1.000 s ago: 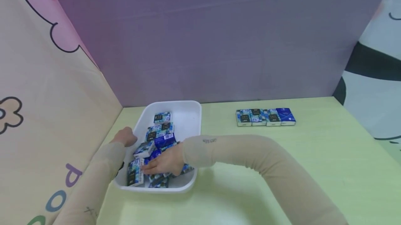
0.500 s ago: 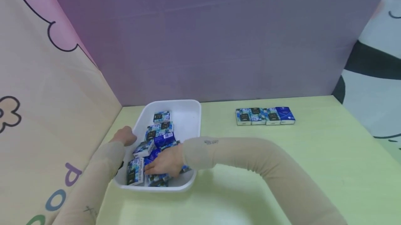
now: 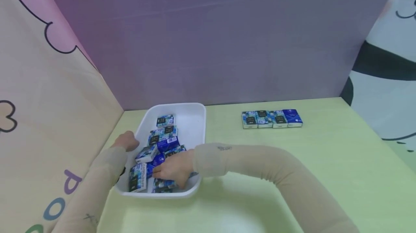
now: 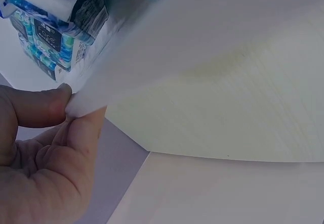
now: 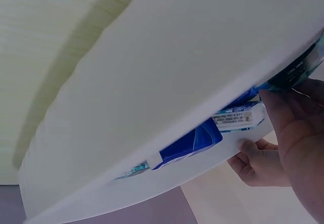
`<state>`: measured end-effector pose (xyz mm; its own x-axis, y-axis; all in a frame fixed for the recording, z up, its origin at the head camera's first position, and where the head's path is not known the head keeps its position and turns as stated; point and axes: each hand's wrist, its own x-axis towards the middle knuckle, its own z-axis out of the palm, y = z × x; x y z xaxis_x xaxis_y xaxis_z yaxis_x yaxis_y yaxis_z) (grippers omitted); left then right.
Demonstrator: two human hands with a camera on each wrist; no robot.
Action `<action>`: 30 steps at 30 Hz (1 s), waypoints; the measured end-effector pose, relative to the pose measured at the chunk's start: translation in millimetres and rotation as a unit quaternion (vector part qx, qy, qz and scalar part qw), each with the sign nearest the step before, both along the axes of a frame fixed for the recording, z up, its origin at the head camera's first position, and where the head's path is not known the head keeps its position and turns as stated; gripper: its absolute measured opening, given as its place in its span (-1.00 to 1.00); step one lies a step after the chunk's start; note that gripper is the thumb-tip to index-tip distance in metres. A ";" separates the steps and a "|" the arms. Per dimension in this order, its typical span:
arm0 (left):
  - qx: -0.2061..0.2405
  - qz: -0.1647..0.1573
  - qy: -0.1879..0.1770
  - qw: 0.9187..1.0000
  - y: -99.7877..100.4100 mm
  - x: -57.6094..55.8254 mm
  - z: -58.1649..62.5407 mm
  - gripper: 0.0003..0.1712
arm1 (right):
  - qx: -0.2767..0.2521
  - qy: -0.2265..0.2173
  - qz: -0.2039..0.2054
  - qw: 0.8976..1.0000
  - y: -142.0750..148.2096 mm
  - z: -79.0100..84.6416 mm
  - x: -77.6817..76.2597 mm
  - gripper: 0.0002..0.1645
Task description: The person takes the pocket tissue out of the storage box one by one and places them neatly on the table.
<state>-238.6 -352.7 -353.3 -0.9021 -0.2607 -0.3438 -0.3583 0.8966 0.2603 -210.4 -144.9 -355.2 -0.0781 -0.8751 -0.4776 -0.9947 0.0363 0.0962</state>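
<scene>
A white plastic tub (image 3: 194, 119) on the table holds several small tissue packs (image 3: 138, 177), some in blue floral print and some plain dark blue. My left hand (image 3: 126, 141) grips the tub's left rim; the left wrist view shows the rim pinched between thumb (image 4: 43, 105) and fingers. Inside the tub, at the near right, is my right hand (image 3: 175, 166), palm down over the packs. In the right wrist view its thumb and fingers pinch a floral tissue pack (image 5: 296, 71) with a dark label; much of that pack is cut off by the frame edge.
On the pale green table (image 3: 247, 168) to the right, a short row of tissue packs (image 3: 271, 119) lies side by side, the rightmost one dark blue. A purple-grey panel (image 3: 221, 45) stands behind, and a printed cloth wall (image 3: 65, 92) rises on the left.
My right hand has shifted slightly to the right within the tub, its fingers drawing away from the near-left pack and bending more. The left hand stays on the rim. The view has turned slightly.
</scene>
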 end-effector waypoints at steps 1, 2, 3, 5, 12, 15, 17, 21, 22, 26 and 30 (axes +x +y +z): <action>0.000 0.001 0.001 1.000 0.1 0.4 0.4 -0.57 | -0.004 0.002 0.002 1.000 0.4 0.0 0.3 0.04; 0.002 0.002 0.000 1.000 0.0 0.6 0.5 -0.57 | -0.005 0.003 0.000 1.000 0.9 0.1 0.4 0.04; 0.001 0.001 0.000 1.000 0.2 1.0 0.9 -0.57 | -0.007 0.004 0.001 1.000 1.5 0.3 0.7 0.04; 0.001 0.003 -0.002 1.000 0.7 1.5 1.5 -0.57 | -0.010 0.002 -0.001 1.000 2.3 0.2 0.9 0.05; -0.004 0.000 -0.004 1.000 2.4 1.4 1.6 -0.57 | -0.014 -0.019 -0.041 0.999 6.5 3.3 0.2 0.11; -0.007 -0.002 -0.004 1.000 2.7 1.0 1.9 -0.57 | -0.019 -0.020 -0.050 0.998 8.6 6.3 -1.6 0.11; -0.010 -0.006 -0.002 1.000 3.3 0.9 2.8 -0.57 | -0.023 -0.016 -0.050 0.998 10.8 8.4 -2.6 0.11; -0.015 -0.013 0.002 1.000 4.1 1.6 4.6 -0.57 | -0.032 0.005 -0.048 0.998 14.8 11.9 -4.1 0.12; -0.015 -0.012 0.002 1.000 4.1 1.5 4.7 -0.56 | -0.033 0.010 -0.049 0.998 15.6 12.6 -4.7 0.12; -0.018 -0.009 -0.001 1.000 2.8 0.9 3.5 -0.55 | -0.044 0.023 -0.054 0.997 19.1 16.2 -7.6 0.12; -0.021 -0.018 0.001 1.000 3.5 1.8 4.2 -0.56 | -0.058 0.022 -0.070 0.996 24.6 21.9 -11.2 0.11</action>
<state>-236.8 -349.2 -349.1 -0.9116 -0.2421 -0.3321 -0.3253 0.9189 0.2230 -221.7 -120.3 -333.3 -0.2219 -0.9029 -0.3683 -0.9740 0.1880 0.1260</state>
